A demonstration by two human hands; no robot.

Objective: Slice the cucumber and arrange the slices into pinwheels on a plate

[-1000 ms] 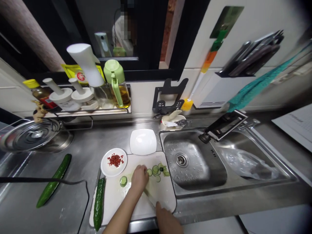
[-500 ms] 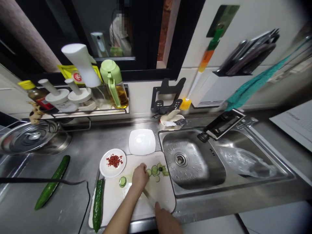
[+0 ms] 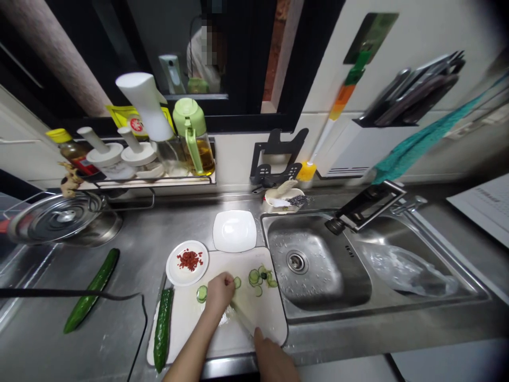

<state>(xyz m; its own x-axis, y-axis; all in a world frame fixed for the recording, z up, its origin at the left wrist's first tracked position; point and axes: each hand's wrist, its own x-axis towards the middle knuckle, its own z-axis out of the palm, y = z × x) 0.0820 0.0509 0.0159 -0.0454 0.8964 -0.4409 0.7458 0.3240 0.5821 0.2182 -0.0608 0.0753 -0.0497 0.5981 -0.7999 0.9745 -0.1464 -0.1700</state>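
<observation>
My left hand (image 3: 218, 293) lies curled on the white cutting board (image 3: 186, 323), fingers closed over a piece of cucumber that is mostly hidden. My right hand (image 3: 274, 361) at the bottom edge grips a knife (image 3: 242, 317) whose blade touches the board just right of the left hand. Cut cucumber slices (image 3: 260, 277) lie at the board's far right, and one slice (image 3: 201, 293) sits left of my left hand. A whole cucumber (image 3: 162, 329) lies along the board's left edge.
A small plate of red bits (image 3: 186, 262) and an empty white square dish (image 3: 234, 231) stand behind the board. Another cucumber (image 3: 92, 289) lies on the steel counter at left. The sink (image 3: 318, 265) is right of the board, bottles on a rack behind.
My left hand has slid a little to the left along the board, away from the pile of slices; the knife blade followed it. A new slice shows beside the hand.
</observation>
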